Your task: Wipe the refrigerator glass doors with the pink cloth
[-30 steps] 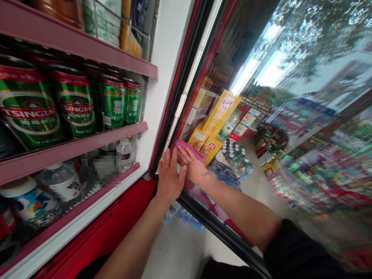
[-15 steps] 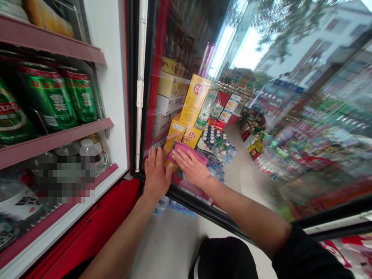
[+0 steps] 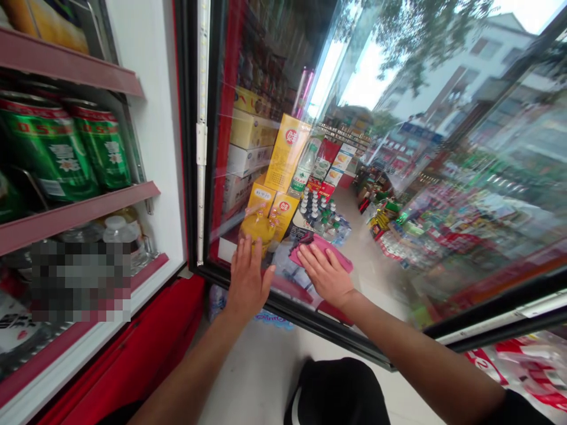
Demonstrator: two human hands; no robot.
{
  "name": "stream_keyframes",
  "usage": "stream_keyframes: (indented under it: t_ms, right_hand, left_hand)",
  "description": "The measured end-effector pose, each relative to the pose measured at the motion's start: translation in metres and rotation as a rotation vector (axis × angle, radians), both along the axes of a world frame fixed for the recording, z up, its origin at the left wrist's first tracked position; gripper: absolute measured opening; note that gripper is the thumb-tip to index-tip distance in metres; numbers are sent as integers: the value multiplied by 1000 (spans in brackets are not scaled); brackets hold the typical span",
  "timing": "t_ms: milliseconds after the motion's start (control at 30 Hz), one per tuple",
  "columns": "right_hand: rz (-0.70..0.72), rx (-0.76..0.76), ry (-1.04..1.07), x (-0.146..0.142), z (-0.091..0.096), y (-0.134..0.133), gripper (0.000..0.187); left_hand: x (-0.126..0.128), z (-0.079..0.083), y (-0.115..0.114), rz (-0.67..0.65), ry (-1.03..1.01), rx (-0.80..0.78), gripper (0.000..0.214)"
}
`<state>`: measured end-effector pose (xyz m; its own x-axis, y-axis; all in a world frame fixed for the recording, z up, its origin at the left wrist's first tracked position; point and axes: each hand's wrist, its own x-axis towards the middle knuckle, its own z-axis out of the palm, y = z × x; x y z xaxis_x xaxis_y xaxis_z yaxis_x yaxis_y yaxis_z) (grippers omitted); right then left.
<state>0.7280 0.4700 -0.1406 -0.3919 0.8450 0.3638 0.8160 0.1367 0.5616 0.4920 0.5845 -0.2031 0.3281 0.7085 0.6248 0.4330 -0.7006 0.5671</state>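
Observation:
My left hand [image 3: 247, 278] lies flat with fingers stretched out against the lower part of the open cooler's glass door [image 3: 398, 147], close to the black frame. My right hand [image 3: 325, 273] presses a pink cloth [image 3: 339, 255] flat against the glass just to the right of it, fingers spread over the cloth. The two hands are a short gap apart. The door stands swung open beside the cooler.
Inside the cooler, green beer cans [image 3: 66, 147] stand on a pink shelf [image 3: 80, 215] with water bottles [image 3: 119, 233] below. Through the glass show yellow cartons [image 3: 287, 153], bottled water packs and shop aisles. The pale floor [image 3: 261, 378] lies beneath.
My right hand has slid the pink cloth to the right along the glass, away from my left hand. The view has shifted right, so less of the shelves shows.

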Motion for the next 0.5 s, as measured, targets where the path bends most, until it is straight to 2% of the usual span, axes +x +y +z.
stream_keyframes:
  t_ms: [133,233,300,400,500]
  right_hand:
    - [105,-30,88,-47,-4,71,78]
    - [217,-52,126,-86,-5,130,67]
    - [225,-33,175,-108,-4,161,63]
    - [223,-38,216,-129,-1,184,64]
    - [202,-74,169,-126,6,178,68]
  left_hand:
    - [-3,0,7,20,-19,-6,77]
    - [-6,2,16,65,-49,-21,79]
    - [-10,5,24,100,-81,-17,80]
    - [-15,11,33,144,-126,-20,81]
    - [-16,13,38,152,-142,-40,81]
